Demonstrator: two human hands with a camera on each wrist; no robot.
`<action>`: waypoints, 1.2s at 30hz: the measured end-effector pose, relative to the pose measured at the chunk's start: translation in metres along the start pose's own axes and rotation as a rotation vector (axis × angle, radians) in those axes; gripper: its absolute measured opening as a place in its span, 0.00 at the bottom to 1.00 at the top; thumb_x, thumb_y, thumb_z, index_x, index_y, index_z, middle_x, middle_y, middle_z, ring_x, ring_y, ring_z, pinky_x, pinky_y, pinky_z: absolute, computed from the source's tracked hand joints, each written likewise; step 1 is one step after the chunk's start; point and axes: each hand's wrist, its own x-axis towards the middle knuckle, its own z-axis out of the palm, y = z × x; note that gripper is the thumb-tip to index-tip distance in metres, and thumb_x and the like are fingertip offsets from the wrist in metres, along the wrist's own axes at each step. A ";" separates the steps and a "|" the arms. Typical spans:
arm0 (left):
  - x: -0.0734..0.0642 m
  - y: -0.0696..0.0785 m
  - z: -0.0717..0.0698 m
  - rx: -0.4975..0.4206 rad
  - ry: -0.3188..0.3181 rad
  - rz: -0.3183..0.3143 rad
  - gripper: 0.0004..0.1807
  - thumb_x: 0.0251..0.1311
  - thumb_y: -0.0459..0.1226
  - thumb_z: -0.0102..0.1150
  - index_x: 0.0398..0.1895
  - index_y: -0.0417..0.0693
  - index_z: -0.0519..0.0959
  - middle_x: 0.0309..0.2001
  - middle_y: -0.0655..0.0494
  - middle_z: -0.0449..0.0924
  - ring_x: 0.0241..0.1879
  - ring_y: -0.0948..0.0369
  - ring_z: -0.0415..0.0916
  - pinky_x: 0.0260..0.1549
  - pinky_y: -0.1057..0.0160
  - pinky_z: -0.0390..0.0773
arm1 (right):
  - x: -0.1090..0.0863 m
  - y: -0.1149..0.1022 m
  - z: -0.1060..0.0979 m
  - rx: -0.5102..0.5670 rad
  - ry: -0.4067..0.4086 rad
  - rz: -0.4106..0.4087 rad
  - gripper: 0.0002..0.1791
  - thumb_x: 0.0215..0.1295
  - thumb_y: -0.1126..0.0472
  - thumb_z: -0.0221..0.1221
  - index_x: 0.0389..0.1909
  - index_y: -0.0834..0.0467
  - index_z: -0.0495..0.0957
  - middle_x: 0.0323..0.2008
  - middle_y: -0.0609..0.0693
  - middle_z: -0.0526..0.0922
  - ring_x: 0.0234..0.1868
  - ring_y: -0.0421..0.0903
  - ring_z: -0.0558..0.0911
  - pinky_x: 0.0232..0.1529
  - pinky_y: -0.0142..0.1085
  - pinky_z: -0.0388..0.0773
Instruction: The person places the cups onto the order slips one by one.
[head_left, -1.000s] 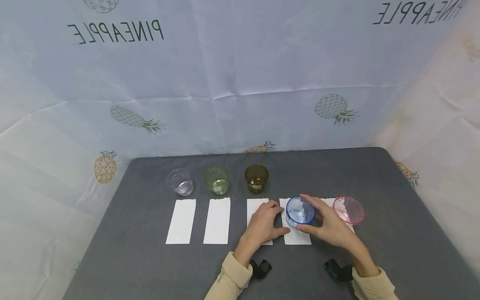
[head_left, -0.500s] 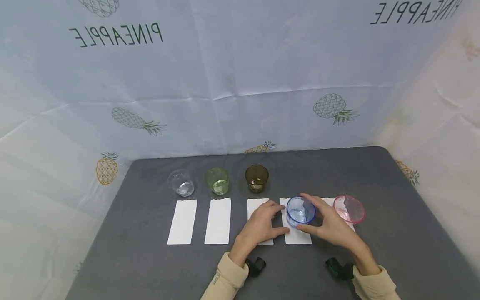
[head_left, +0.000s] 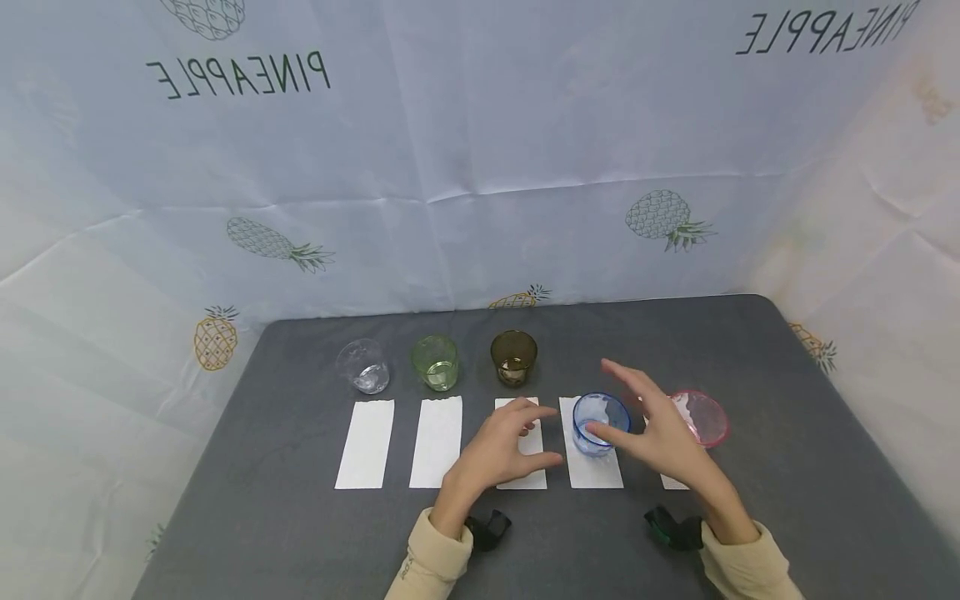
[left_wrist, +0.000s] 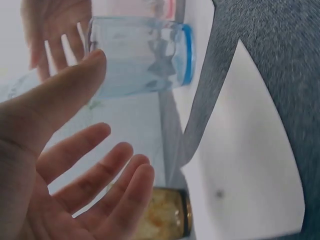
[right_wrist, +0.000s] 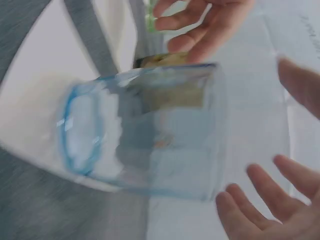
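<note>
A left hand [head_left: 495, 446] and a right hand [head_left: 667, 437], fingers spread and holding nothing, flank a blue glass [head_left: 597, 408] on a white paper strip [head_left: 596, 473]; with a pink glass [head_left: 705, 417] at the next strip [head_left: 674, 482], two look done, while the brown glass [head_left: 513, 358], green glass [head_left: 436, 362] and clear glass [head_left: 365, 367] behind other strips [head_left: 365, 446] seem left.

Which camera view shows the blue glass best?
The right wrist view: the blue glass looks largest there, hardly covered. Head shows it small, partly behind the right hand; left wrist, partly behind the left hand.
</note>
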 end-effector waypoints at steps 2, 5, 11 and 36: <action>-0.003 -0.001 -0.004 -0.035 0.001 -0.005 0.32 0.57 0.44 0.75 0.64 0.44 0.78 0.56 0.46 0.80 0.50 0.48 0.83 0.50 0.59 0.84 | 0.005 -0.005 -0.002 0.040 0.049 -0.003 0.44 0.58 0.62 0.74 0.74 0.58 0.65 0.70 0.59 0.72 0.68 0.56 0.73 0.65 0.44 0.77; -0.007 -0.005 -0.010 -0.064 0.011 -0.007 0.33 0.57 0.45 0.75 0.65 0.44 0.78 0.59 0.47 0.80 0.51 0.48 0.83 0.52 0.58 0.83 | 0.015 -0.012 -0.004 0.085 0.099 -0.018 0.42 0.58 0.64 0.73 0.74 0.55 0.67 0.69 0.56 0.73 0.69 0.48 0.73 0.64 0.23 0.72; -0.015 -0.013 -0.023 -0.063 0.015 0.001 0.32 0.58 0.45 0.73 0.66 0.45 0.78 0.58 0.46 0.80 0.51 0.48 0.81 0.52 0.54 0.82 | 0.036 -0.025 -0.004 0.128 0.070 -0.031 0.42 0.59 0.63 0.73 0.75 0.54 0.66 0.69 0.55 0.72 0.72 0.52 0.71 0.68 0.42 0.75; -0.026 -0.040 -0.041 -0.021 0.044 -0.061 0.31 0.55 0.41 0.75 0.62 0.41 0.79 0.54 0.44 0.83 0.47 0.52 0.82 0.50 0.53 0.83 | 0.092 -0.050 0.025 0.172 -0.026 0.001 0.42 0.60 0.59 0.72 0.75 0.54 0.67 0.72 0.59 0.69 0.72 0.61 0.70 0.70 0.58 0.71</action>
